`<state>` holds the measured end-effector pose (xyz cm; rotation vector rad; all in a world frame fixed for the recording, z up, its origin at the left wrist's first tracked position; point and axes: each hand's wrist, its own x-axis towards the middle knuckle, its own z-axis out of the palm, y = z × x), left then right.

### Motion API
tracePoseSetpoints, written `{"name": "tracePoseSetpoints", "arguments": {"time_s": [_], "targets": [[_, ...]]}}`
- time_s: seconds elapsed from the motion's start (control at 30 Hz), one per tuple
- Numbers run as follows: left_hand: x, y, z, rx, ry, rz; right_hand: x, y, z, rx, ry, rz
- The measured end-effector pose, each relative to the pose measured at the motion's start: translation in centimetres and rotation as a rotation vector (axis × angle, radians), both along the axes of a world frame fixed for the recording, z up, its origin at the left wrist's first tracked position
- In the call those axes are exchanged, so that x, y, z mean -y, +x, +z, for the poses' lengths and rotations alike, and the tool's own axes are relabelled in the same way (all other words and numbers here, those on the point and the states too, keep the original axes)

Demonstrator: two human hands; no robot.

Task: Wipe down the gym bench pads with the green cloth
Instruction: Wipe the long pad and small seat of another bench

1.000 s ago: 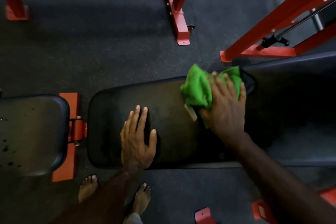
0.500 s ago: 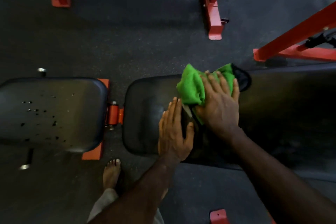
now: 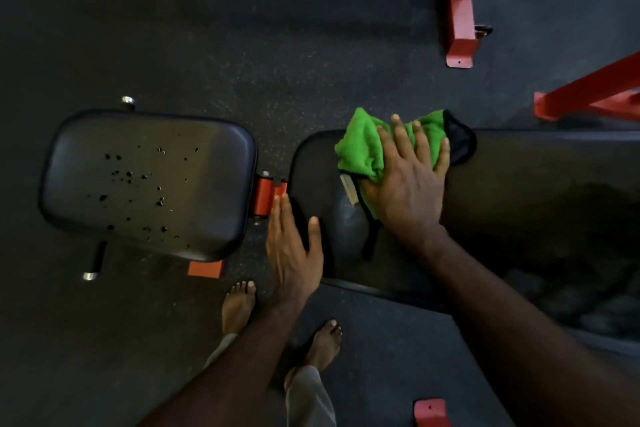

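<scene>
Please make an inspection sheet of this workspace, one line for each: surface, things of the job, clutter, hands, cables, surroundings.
Surface: long black back pad, dark; condition hard to judge.
Job's things: green cloth bunched on the back pad near its end; separate seat pad beside it has many small dark spots or holes on top.
Clutter: nothing seen on the pads.
Hands: right hand presses flat on the green cloth, fingers straight; left hand lies flat at the back pad's end, holding nothing.
Cables: nothing seen.
Surroundings: dark speckled floor; red frame feet beyond the bench; red hinge bracket between the pads; bare feet on the floor.
</scene>
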<state>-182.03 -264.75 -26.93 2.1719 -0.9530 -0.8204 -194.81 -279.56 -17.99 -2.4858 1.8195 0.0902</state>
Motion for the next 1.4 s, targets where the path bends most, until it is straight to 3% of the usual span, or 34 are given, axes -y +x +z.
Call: {"name": "tracePoseSetpoints", "arguments": {"time_s": [0.07,0.2,0.27,0.43,0.5,0.63,0.7,0.8,0.87,1.0,1.13,1.2,1.33,1.4], "targets": [[-0.1,0.7,-0.7,-0.059,-0.018,0.003,-1.5,2.2,-1.1,0.007,0.031,0.042],[-0.8,1.7,-1.3,-0.129,-0.057,-0.049,-4.0,1.3,-1.8,-0.064,0.162,0.495],[-0.6,1.8,-1.1,-0.128,-0.033,-0.050,-2.4,1.5,-2.0,-0.057,0.110,0.445],[-1.0,2.3,-1.2,-0.155,-0.054,-0.076,-0.4,6.3,-3.0,-0.003,0.080,0.093],[-1.0,2.7,-0.9,-0.209,-0.071,-0.054,-2.3,6.4,-3.3,-0.001,0.122,0.189],[-2.0,3.4,-1.2,-0.240,-0.094,-0.005,-4.2,3.9,-3.0,-0.117,0.244,0.639],[-2.6,3.2,-1.4,-0.223,-0.064,-0.013,-1.5,4.2,-3.2,-0.126,0.188,0.627],[-2.7,2.9,-1.3,-0.207,-0.056,-0.002,1.5,7.1,-3.6,-0.107,0.146,0.314],[-2.4,3.3,-1.2,-0.229,-0.048,0.025,1.0,8.5,-3.8,-0.079,0.151,0.220],[-2.4,5.1,-1.7,-0.291,0.004,0.163,-5.3,6.7,-3.9,-0.098,0.223,0.502],[-3.3,5.6,-1.2,-0.263,-0.026,0.093,-7.1,4.6,-4.2,-0.121,0.276,0.745],[-3.5,5.5,-1.0,-0.257,-0.012,0.082,-4.5,4.9,-4.4,-0.124,0.207,0.701],[-2.5,4.6,-0.4,-0.286,-0.035,0.137,-1.4,5.9,-3.4,-0.063,0.136,0.277],[-1.8,4.1,0.1,-0.302,-0.041,0.153,-3.9,5.2,-2.8,-0.022,0.116,0.258]]}}
